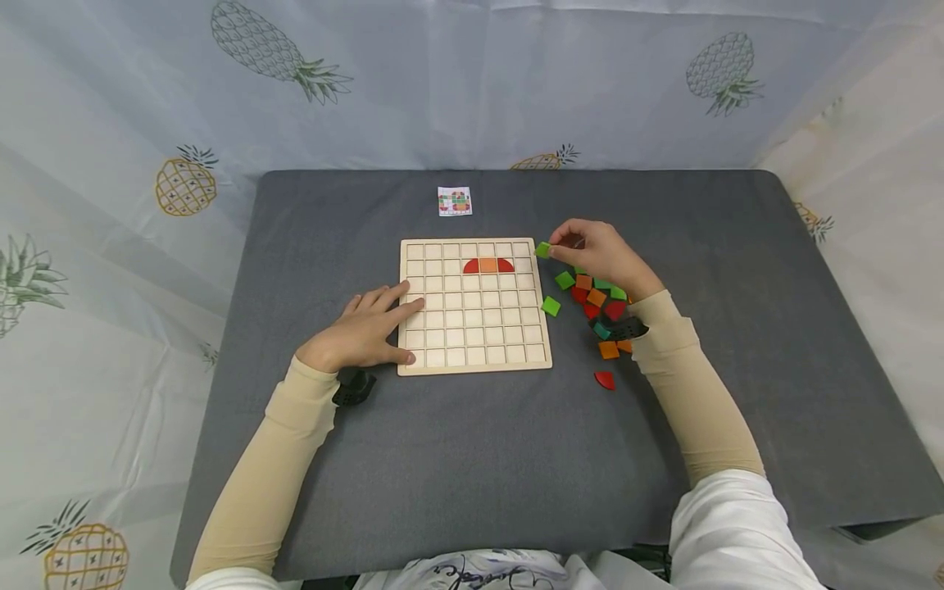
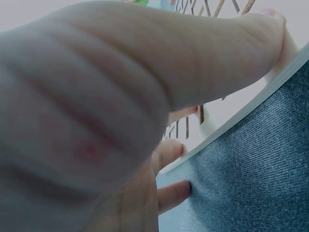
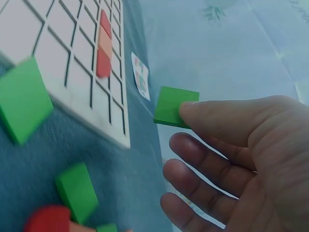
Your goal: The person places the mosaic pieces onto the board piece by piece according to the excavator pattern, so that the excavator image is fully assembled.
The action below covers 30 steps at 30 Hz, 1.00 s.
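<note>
My right hand (image 1: pixel 601 251) pinches a light green square tile (image 3: pixel 175 106) between thumb and fingers, at the upper right corner of the wooden grid board (image 1: pixel 475 369). With fingers spread, my left hand (image 1: pixel 366 329) rests on the board's left edge; in the left wrist view its thumb (image 2: pixel 231 53) lies over the rim. In the second row of the grid, an orange square (image 1: pixel 488 265) sits between two red quarter-round tiles (image 1: pixel 471 266). A loose green tile (image 1: pixel 551 306) lies by the board's right edge.
Under my right forearm lies a loose pile of red, orange and green tiles (image 1: pixel 596 297). One red quarter-round piece (image 1: pixel 605 380) is apart, nearer the front. A small printed pattern card (image 1: pixel 455 201) lies behind the board on the grey-covered table (image 1: pixel 457 459).
</note>
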Each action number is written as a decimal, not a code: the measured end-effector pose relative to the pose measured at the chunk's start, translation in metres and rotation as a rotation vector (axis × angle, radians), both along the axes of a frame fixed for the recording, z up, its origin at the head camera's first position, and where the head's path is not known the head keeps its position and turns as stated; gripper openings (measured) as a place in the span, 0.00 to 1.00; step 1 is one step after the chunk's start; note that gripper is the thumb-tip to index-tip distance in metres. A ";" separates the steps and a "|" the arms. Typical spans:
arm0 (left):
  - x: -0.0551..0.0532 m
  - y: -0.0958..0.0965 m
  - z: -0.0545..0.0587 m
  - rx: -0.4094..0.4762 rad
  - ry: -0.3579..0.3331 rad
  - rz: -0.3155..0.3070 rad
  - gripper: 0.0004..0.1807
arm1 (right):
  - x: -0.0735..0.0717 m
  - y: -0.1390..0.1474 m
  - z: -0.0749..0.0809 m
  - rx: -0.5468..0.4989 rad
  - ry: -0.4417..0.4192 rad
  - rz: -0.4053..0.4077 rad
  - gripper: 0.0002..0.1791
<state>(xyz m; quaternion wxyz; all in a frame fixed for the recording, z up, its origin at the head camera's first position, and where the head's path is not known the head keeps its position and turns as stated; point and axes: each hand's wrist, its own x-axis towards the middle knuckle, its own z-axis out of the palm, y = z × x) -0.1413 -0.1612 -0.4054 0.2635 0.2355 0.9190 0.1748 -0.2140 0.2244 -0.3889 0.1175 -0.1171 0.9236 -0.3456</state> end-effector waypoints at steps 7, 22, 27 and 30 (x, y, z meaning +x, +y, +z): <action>0.000 0.000 0.001 0.004 0.000 0.000 0.49 | -0.001 -0.018 -0.007 0.005 -0.043 0.067 0.10; -0.001 0.001 0.000 -0.009 0.011 -0.002 0.50 | -0.002 -0.042 -0.020 0.046 -0.094 0.181 0.10; -0.001 0.001 -0.001 -0.012 0.023 -0.005 0.50 | -0.002 -0.047 -0.022 0.080 -0.061 0.190 0.10; -0.001 0.001 -0.001 -0.010 0.022 -0.005 0.50 | -0.002 -0.049 -0.023 0.102 -0.044 0.190 0.10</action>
